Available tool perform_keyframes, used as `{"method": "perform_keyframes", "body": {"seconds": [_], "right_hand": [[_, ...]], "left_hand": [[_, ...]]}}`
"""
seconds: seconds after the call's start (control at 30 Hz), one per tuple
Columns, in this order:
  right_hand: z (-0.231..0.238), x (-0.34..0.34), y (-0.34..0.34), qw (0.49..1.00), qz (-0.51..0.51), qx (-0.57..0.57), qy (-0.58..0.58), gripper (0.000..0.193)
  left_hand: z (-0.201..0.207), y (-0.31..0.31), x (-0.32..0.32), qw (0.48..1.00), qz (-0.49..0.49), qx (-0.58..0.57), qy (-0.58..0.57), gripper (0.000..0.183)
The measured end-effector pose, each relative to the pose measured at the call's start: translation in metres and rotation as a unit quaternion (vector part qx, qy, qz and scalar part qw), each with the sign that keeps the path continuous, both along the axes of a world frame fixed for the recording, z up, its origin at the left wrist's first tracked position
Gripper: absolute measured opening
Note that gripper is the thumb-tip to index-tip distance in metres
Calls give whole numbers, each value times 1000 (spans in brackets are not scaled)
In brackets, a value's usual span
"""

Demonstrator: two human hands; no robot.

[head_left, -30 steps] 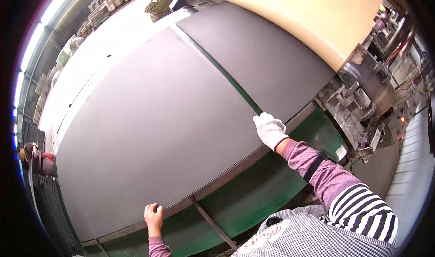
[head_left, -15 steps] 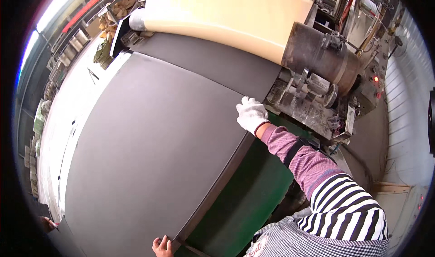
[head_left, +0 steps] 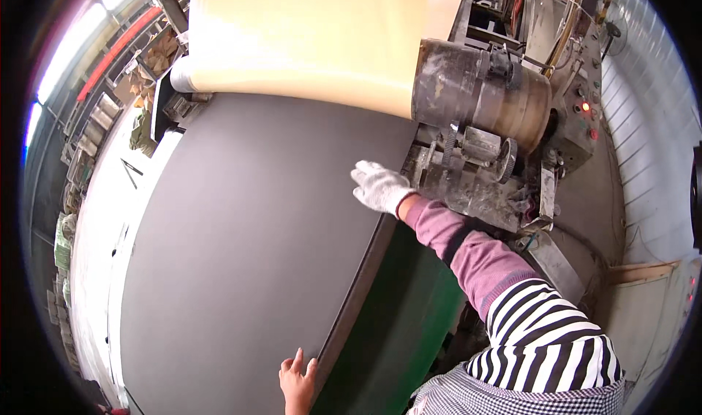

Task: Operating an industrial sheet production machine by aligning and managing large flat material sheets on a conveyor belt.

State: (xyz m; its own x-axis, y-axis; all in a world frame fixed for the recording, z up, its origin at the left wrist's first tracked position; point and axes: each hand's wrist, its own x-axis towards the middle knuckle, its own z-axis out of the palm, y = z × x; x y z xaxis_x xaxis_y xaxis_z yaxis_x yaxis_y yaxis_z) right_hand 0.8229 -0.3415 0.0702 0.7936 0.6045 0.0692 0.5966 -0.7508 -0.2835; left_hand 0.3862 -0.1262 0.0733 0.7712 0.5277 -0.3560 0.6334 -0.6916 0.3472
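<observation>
A large dark grey sheet (head_left: 248,247) lies flat across the middle, its far end reaching the cream-coloured web (head_left: 307,42) that curves over a roller. My right hand (head_left: 382,187), in a white knitted glove, is open, fingers stretched left over the sheet near its right edge. I cannot tell whether it presses on the surface. Lower down, my bare left hand (head_left: 297,384) is at the sheet's right edge, fingers apart with nothing visible in them. Its wrist is cut off by the lower border. A green surface (head_left: 398,305) shows to the right, below the sheet's level.
A worn metal drum (head_left: 479,86) with gears (head_left: 506,159) stands beyond my right hand. Right of it is a control box (head_left: 574,141) with lit red lamps. Shelves of stacked goods (head_left: 95,130) line the far left. Corrugated wall panels (head_left: 647,122) rise at the right.
The sheet's far edge, visible before as a line short of the web, no longer shows. My right hand has flattened and spread its fingers. My left hand has come further into view, its fingers more extended.
</observation>
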Motion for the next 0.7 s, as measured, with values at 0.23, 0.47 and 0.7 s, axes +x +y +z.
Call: {"method": "perform_keyframes", "body": {"seconds": [0.23, 0.47, 0.7], "right_hand": [[26, -174, -31, 885, 200, 400, 129, 29], [38, -270, -128, 886, 151, 171, 404, 34], [48, -337, -162, 909, 131, 39, 394, 35]], "left_hand": [[-36, 42, -75, 985, 11, -102, -140, 54], [-43, 69, -206, 965, -52, 142, 216, 49], [-44, 25, -101, 972, -84, 136, 171, 45]]}}
